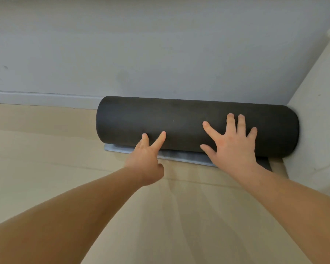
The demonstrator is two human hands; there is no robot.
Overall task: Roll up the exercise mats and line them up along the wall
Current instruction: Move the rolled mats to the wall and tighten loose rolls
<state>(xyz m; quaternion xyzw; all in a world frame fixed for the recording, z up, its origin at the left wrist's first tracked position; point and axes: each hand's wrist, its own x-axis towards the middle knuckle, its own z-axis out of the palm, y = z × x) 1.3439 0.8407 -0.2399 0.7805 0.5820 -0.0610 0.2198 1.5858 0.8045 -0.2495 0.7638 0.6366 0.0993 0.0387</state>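
A dark grey rolled exercise mat [179, 119] lies on the floor against the wall, its right end in the corner. A short grey flap of its loose end [179, 156] sticks out flat beneath the roll toward me. My right hand [231, 141] lies flat on the roll's right half with fingers spread. My left hand [147, 155] touches the roll's lower front near the middle with two straight fingers, the other fingers curled.
The pale grey wall [160, 54] with a white skirting board [46, 99] runs behind the roll. A white surface [316, 115] closes off the right side at the corner. Beige floor [36, 149] stretches left and toward me.
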